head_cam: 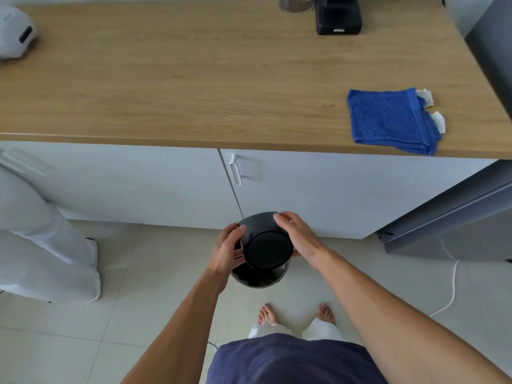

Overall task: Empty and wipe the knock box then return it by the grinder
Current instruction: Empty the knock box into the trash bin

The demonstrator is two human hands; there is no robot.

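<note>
The knock box [264,242], a black round container, is held below counter height in front of the white cabinet doors [304,189], over a small bin [260,278] on the tiled floor [138,314]. It is turned over and tilted: its flat circular base faces up and toward the camera, its open mouth points down and away into the bin, so its axis runs steeply from near-high to far-low. Dark contents show in the bin just under it.

The left hand [227,250] is clamped on the box's left wall, fingers curled around the side. The right hand [296,234] presses on the upper right wall, fingers spread over the far edge.

On the wooden counter [194,79] above, a folded blue cloth [393,120] lies near the front edge at right, well apart from the box. The black grinder [338,18] stands at the far edge, right of centre. A white appliance [16,31] sits at the far left. A grey appliance [457,217] stands at right, with a white cable [453,286] trailing across the floor beside it. Bare feet [296,314] stand just near of the bin.
</note>
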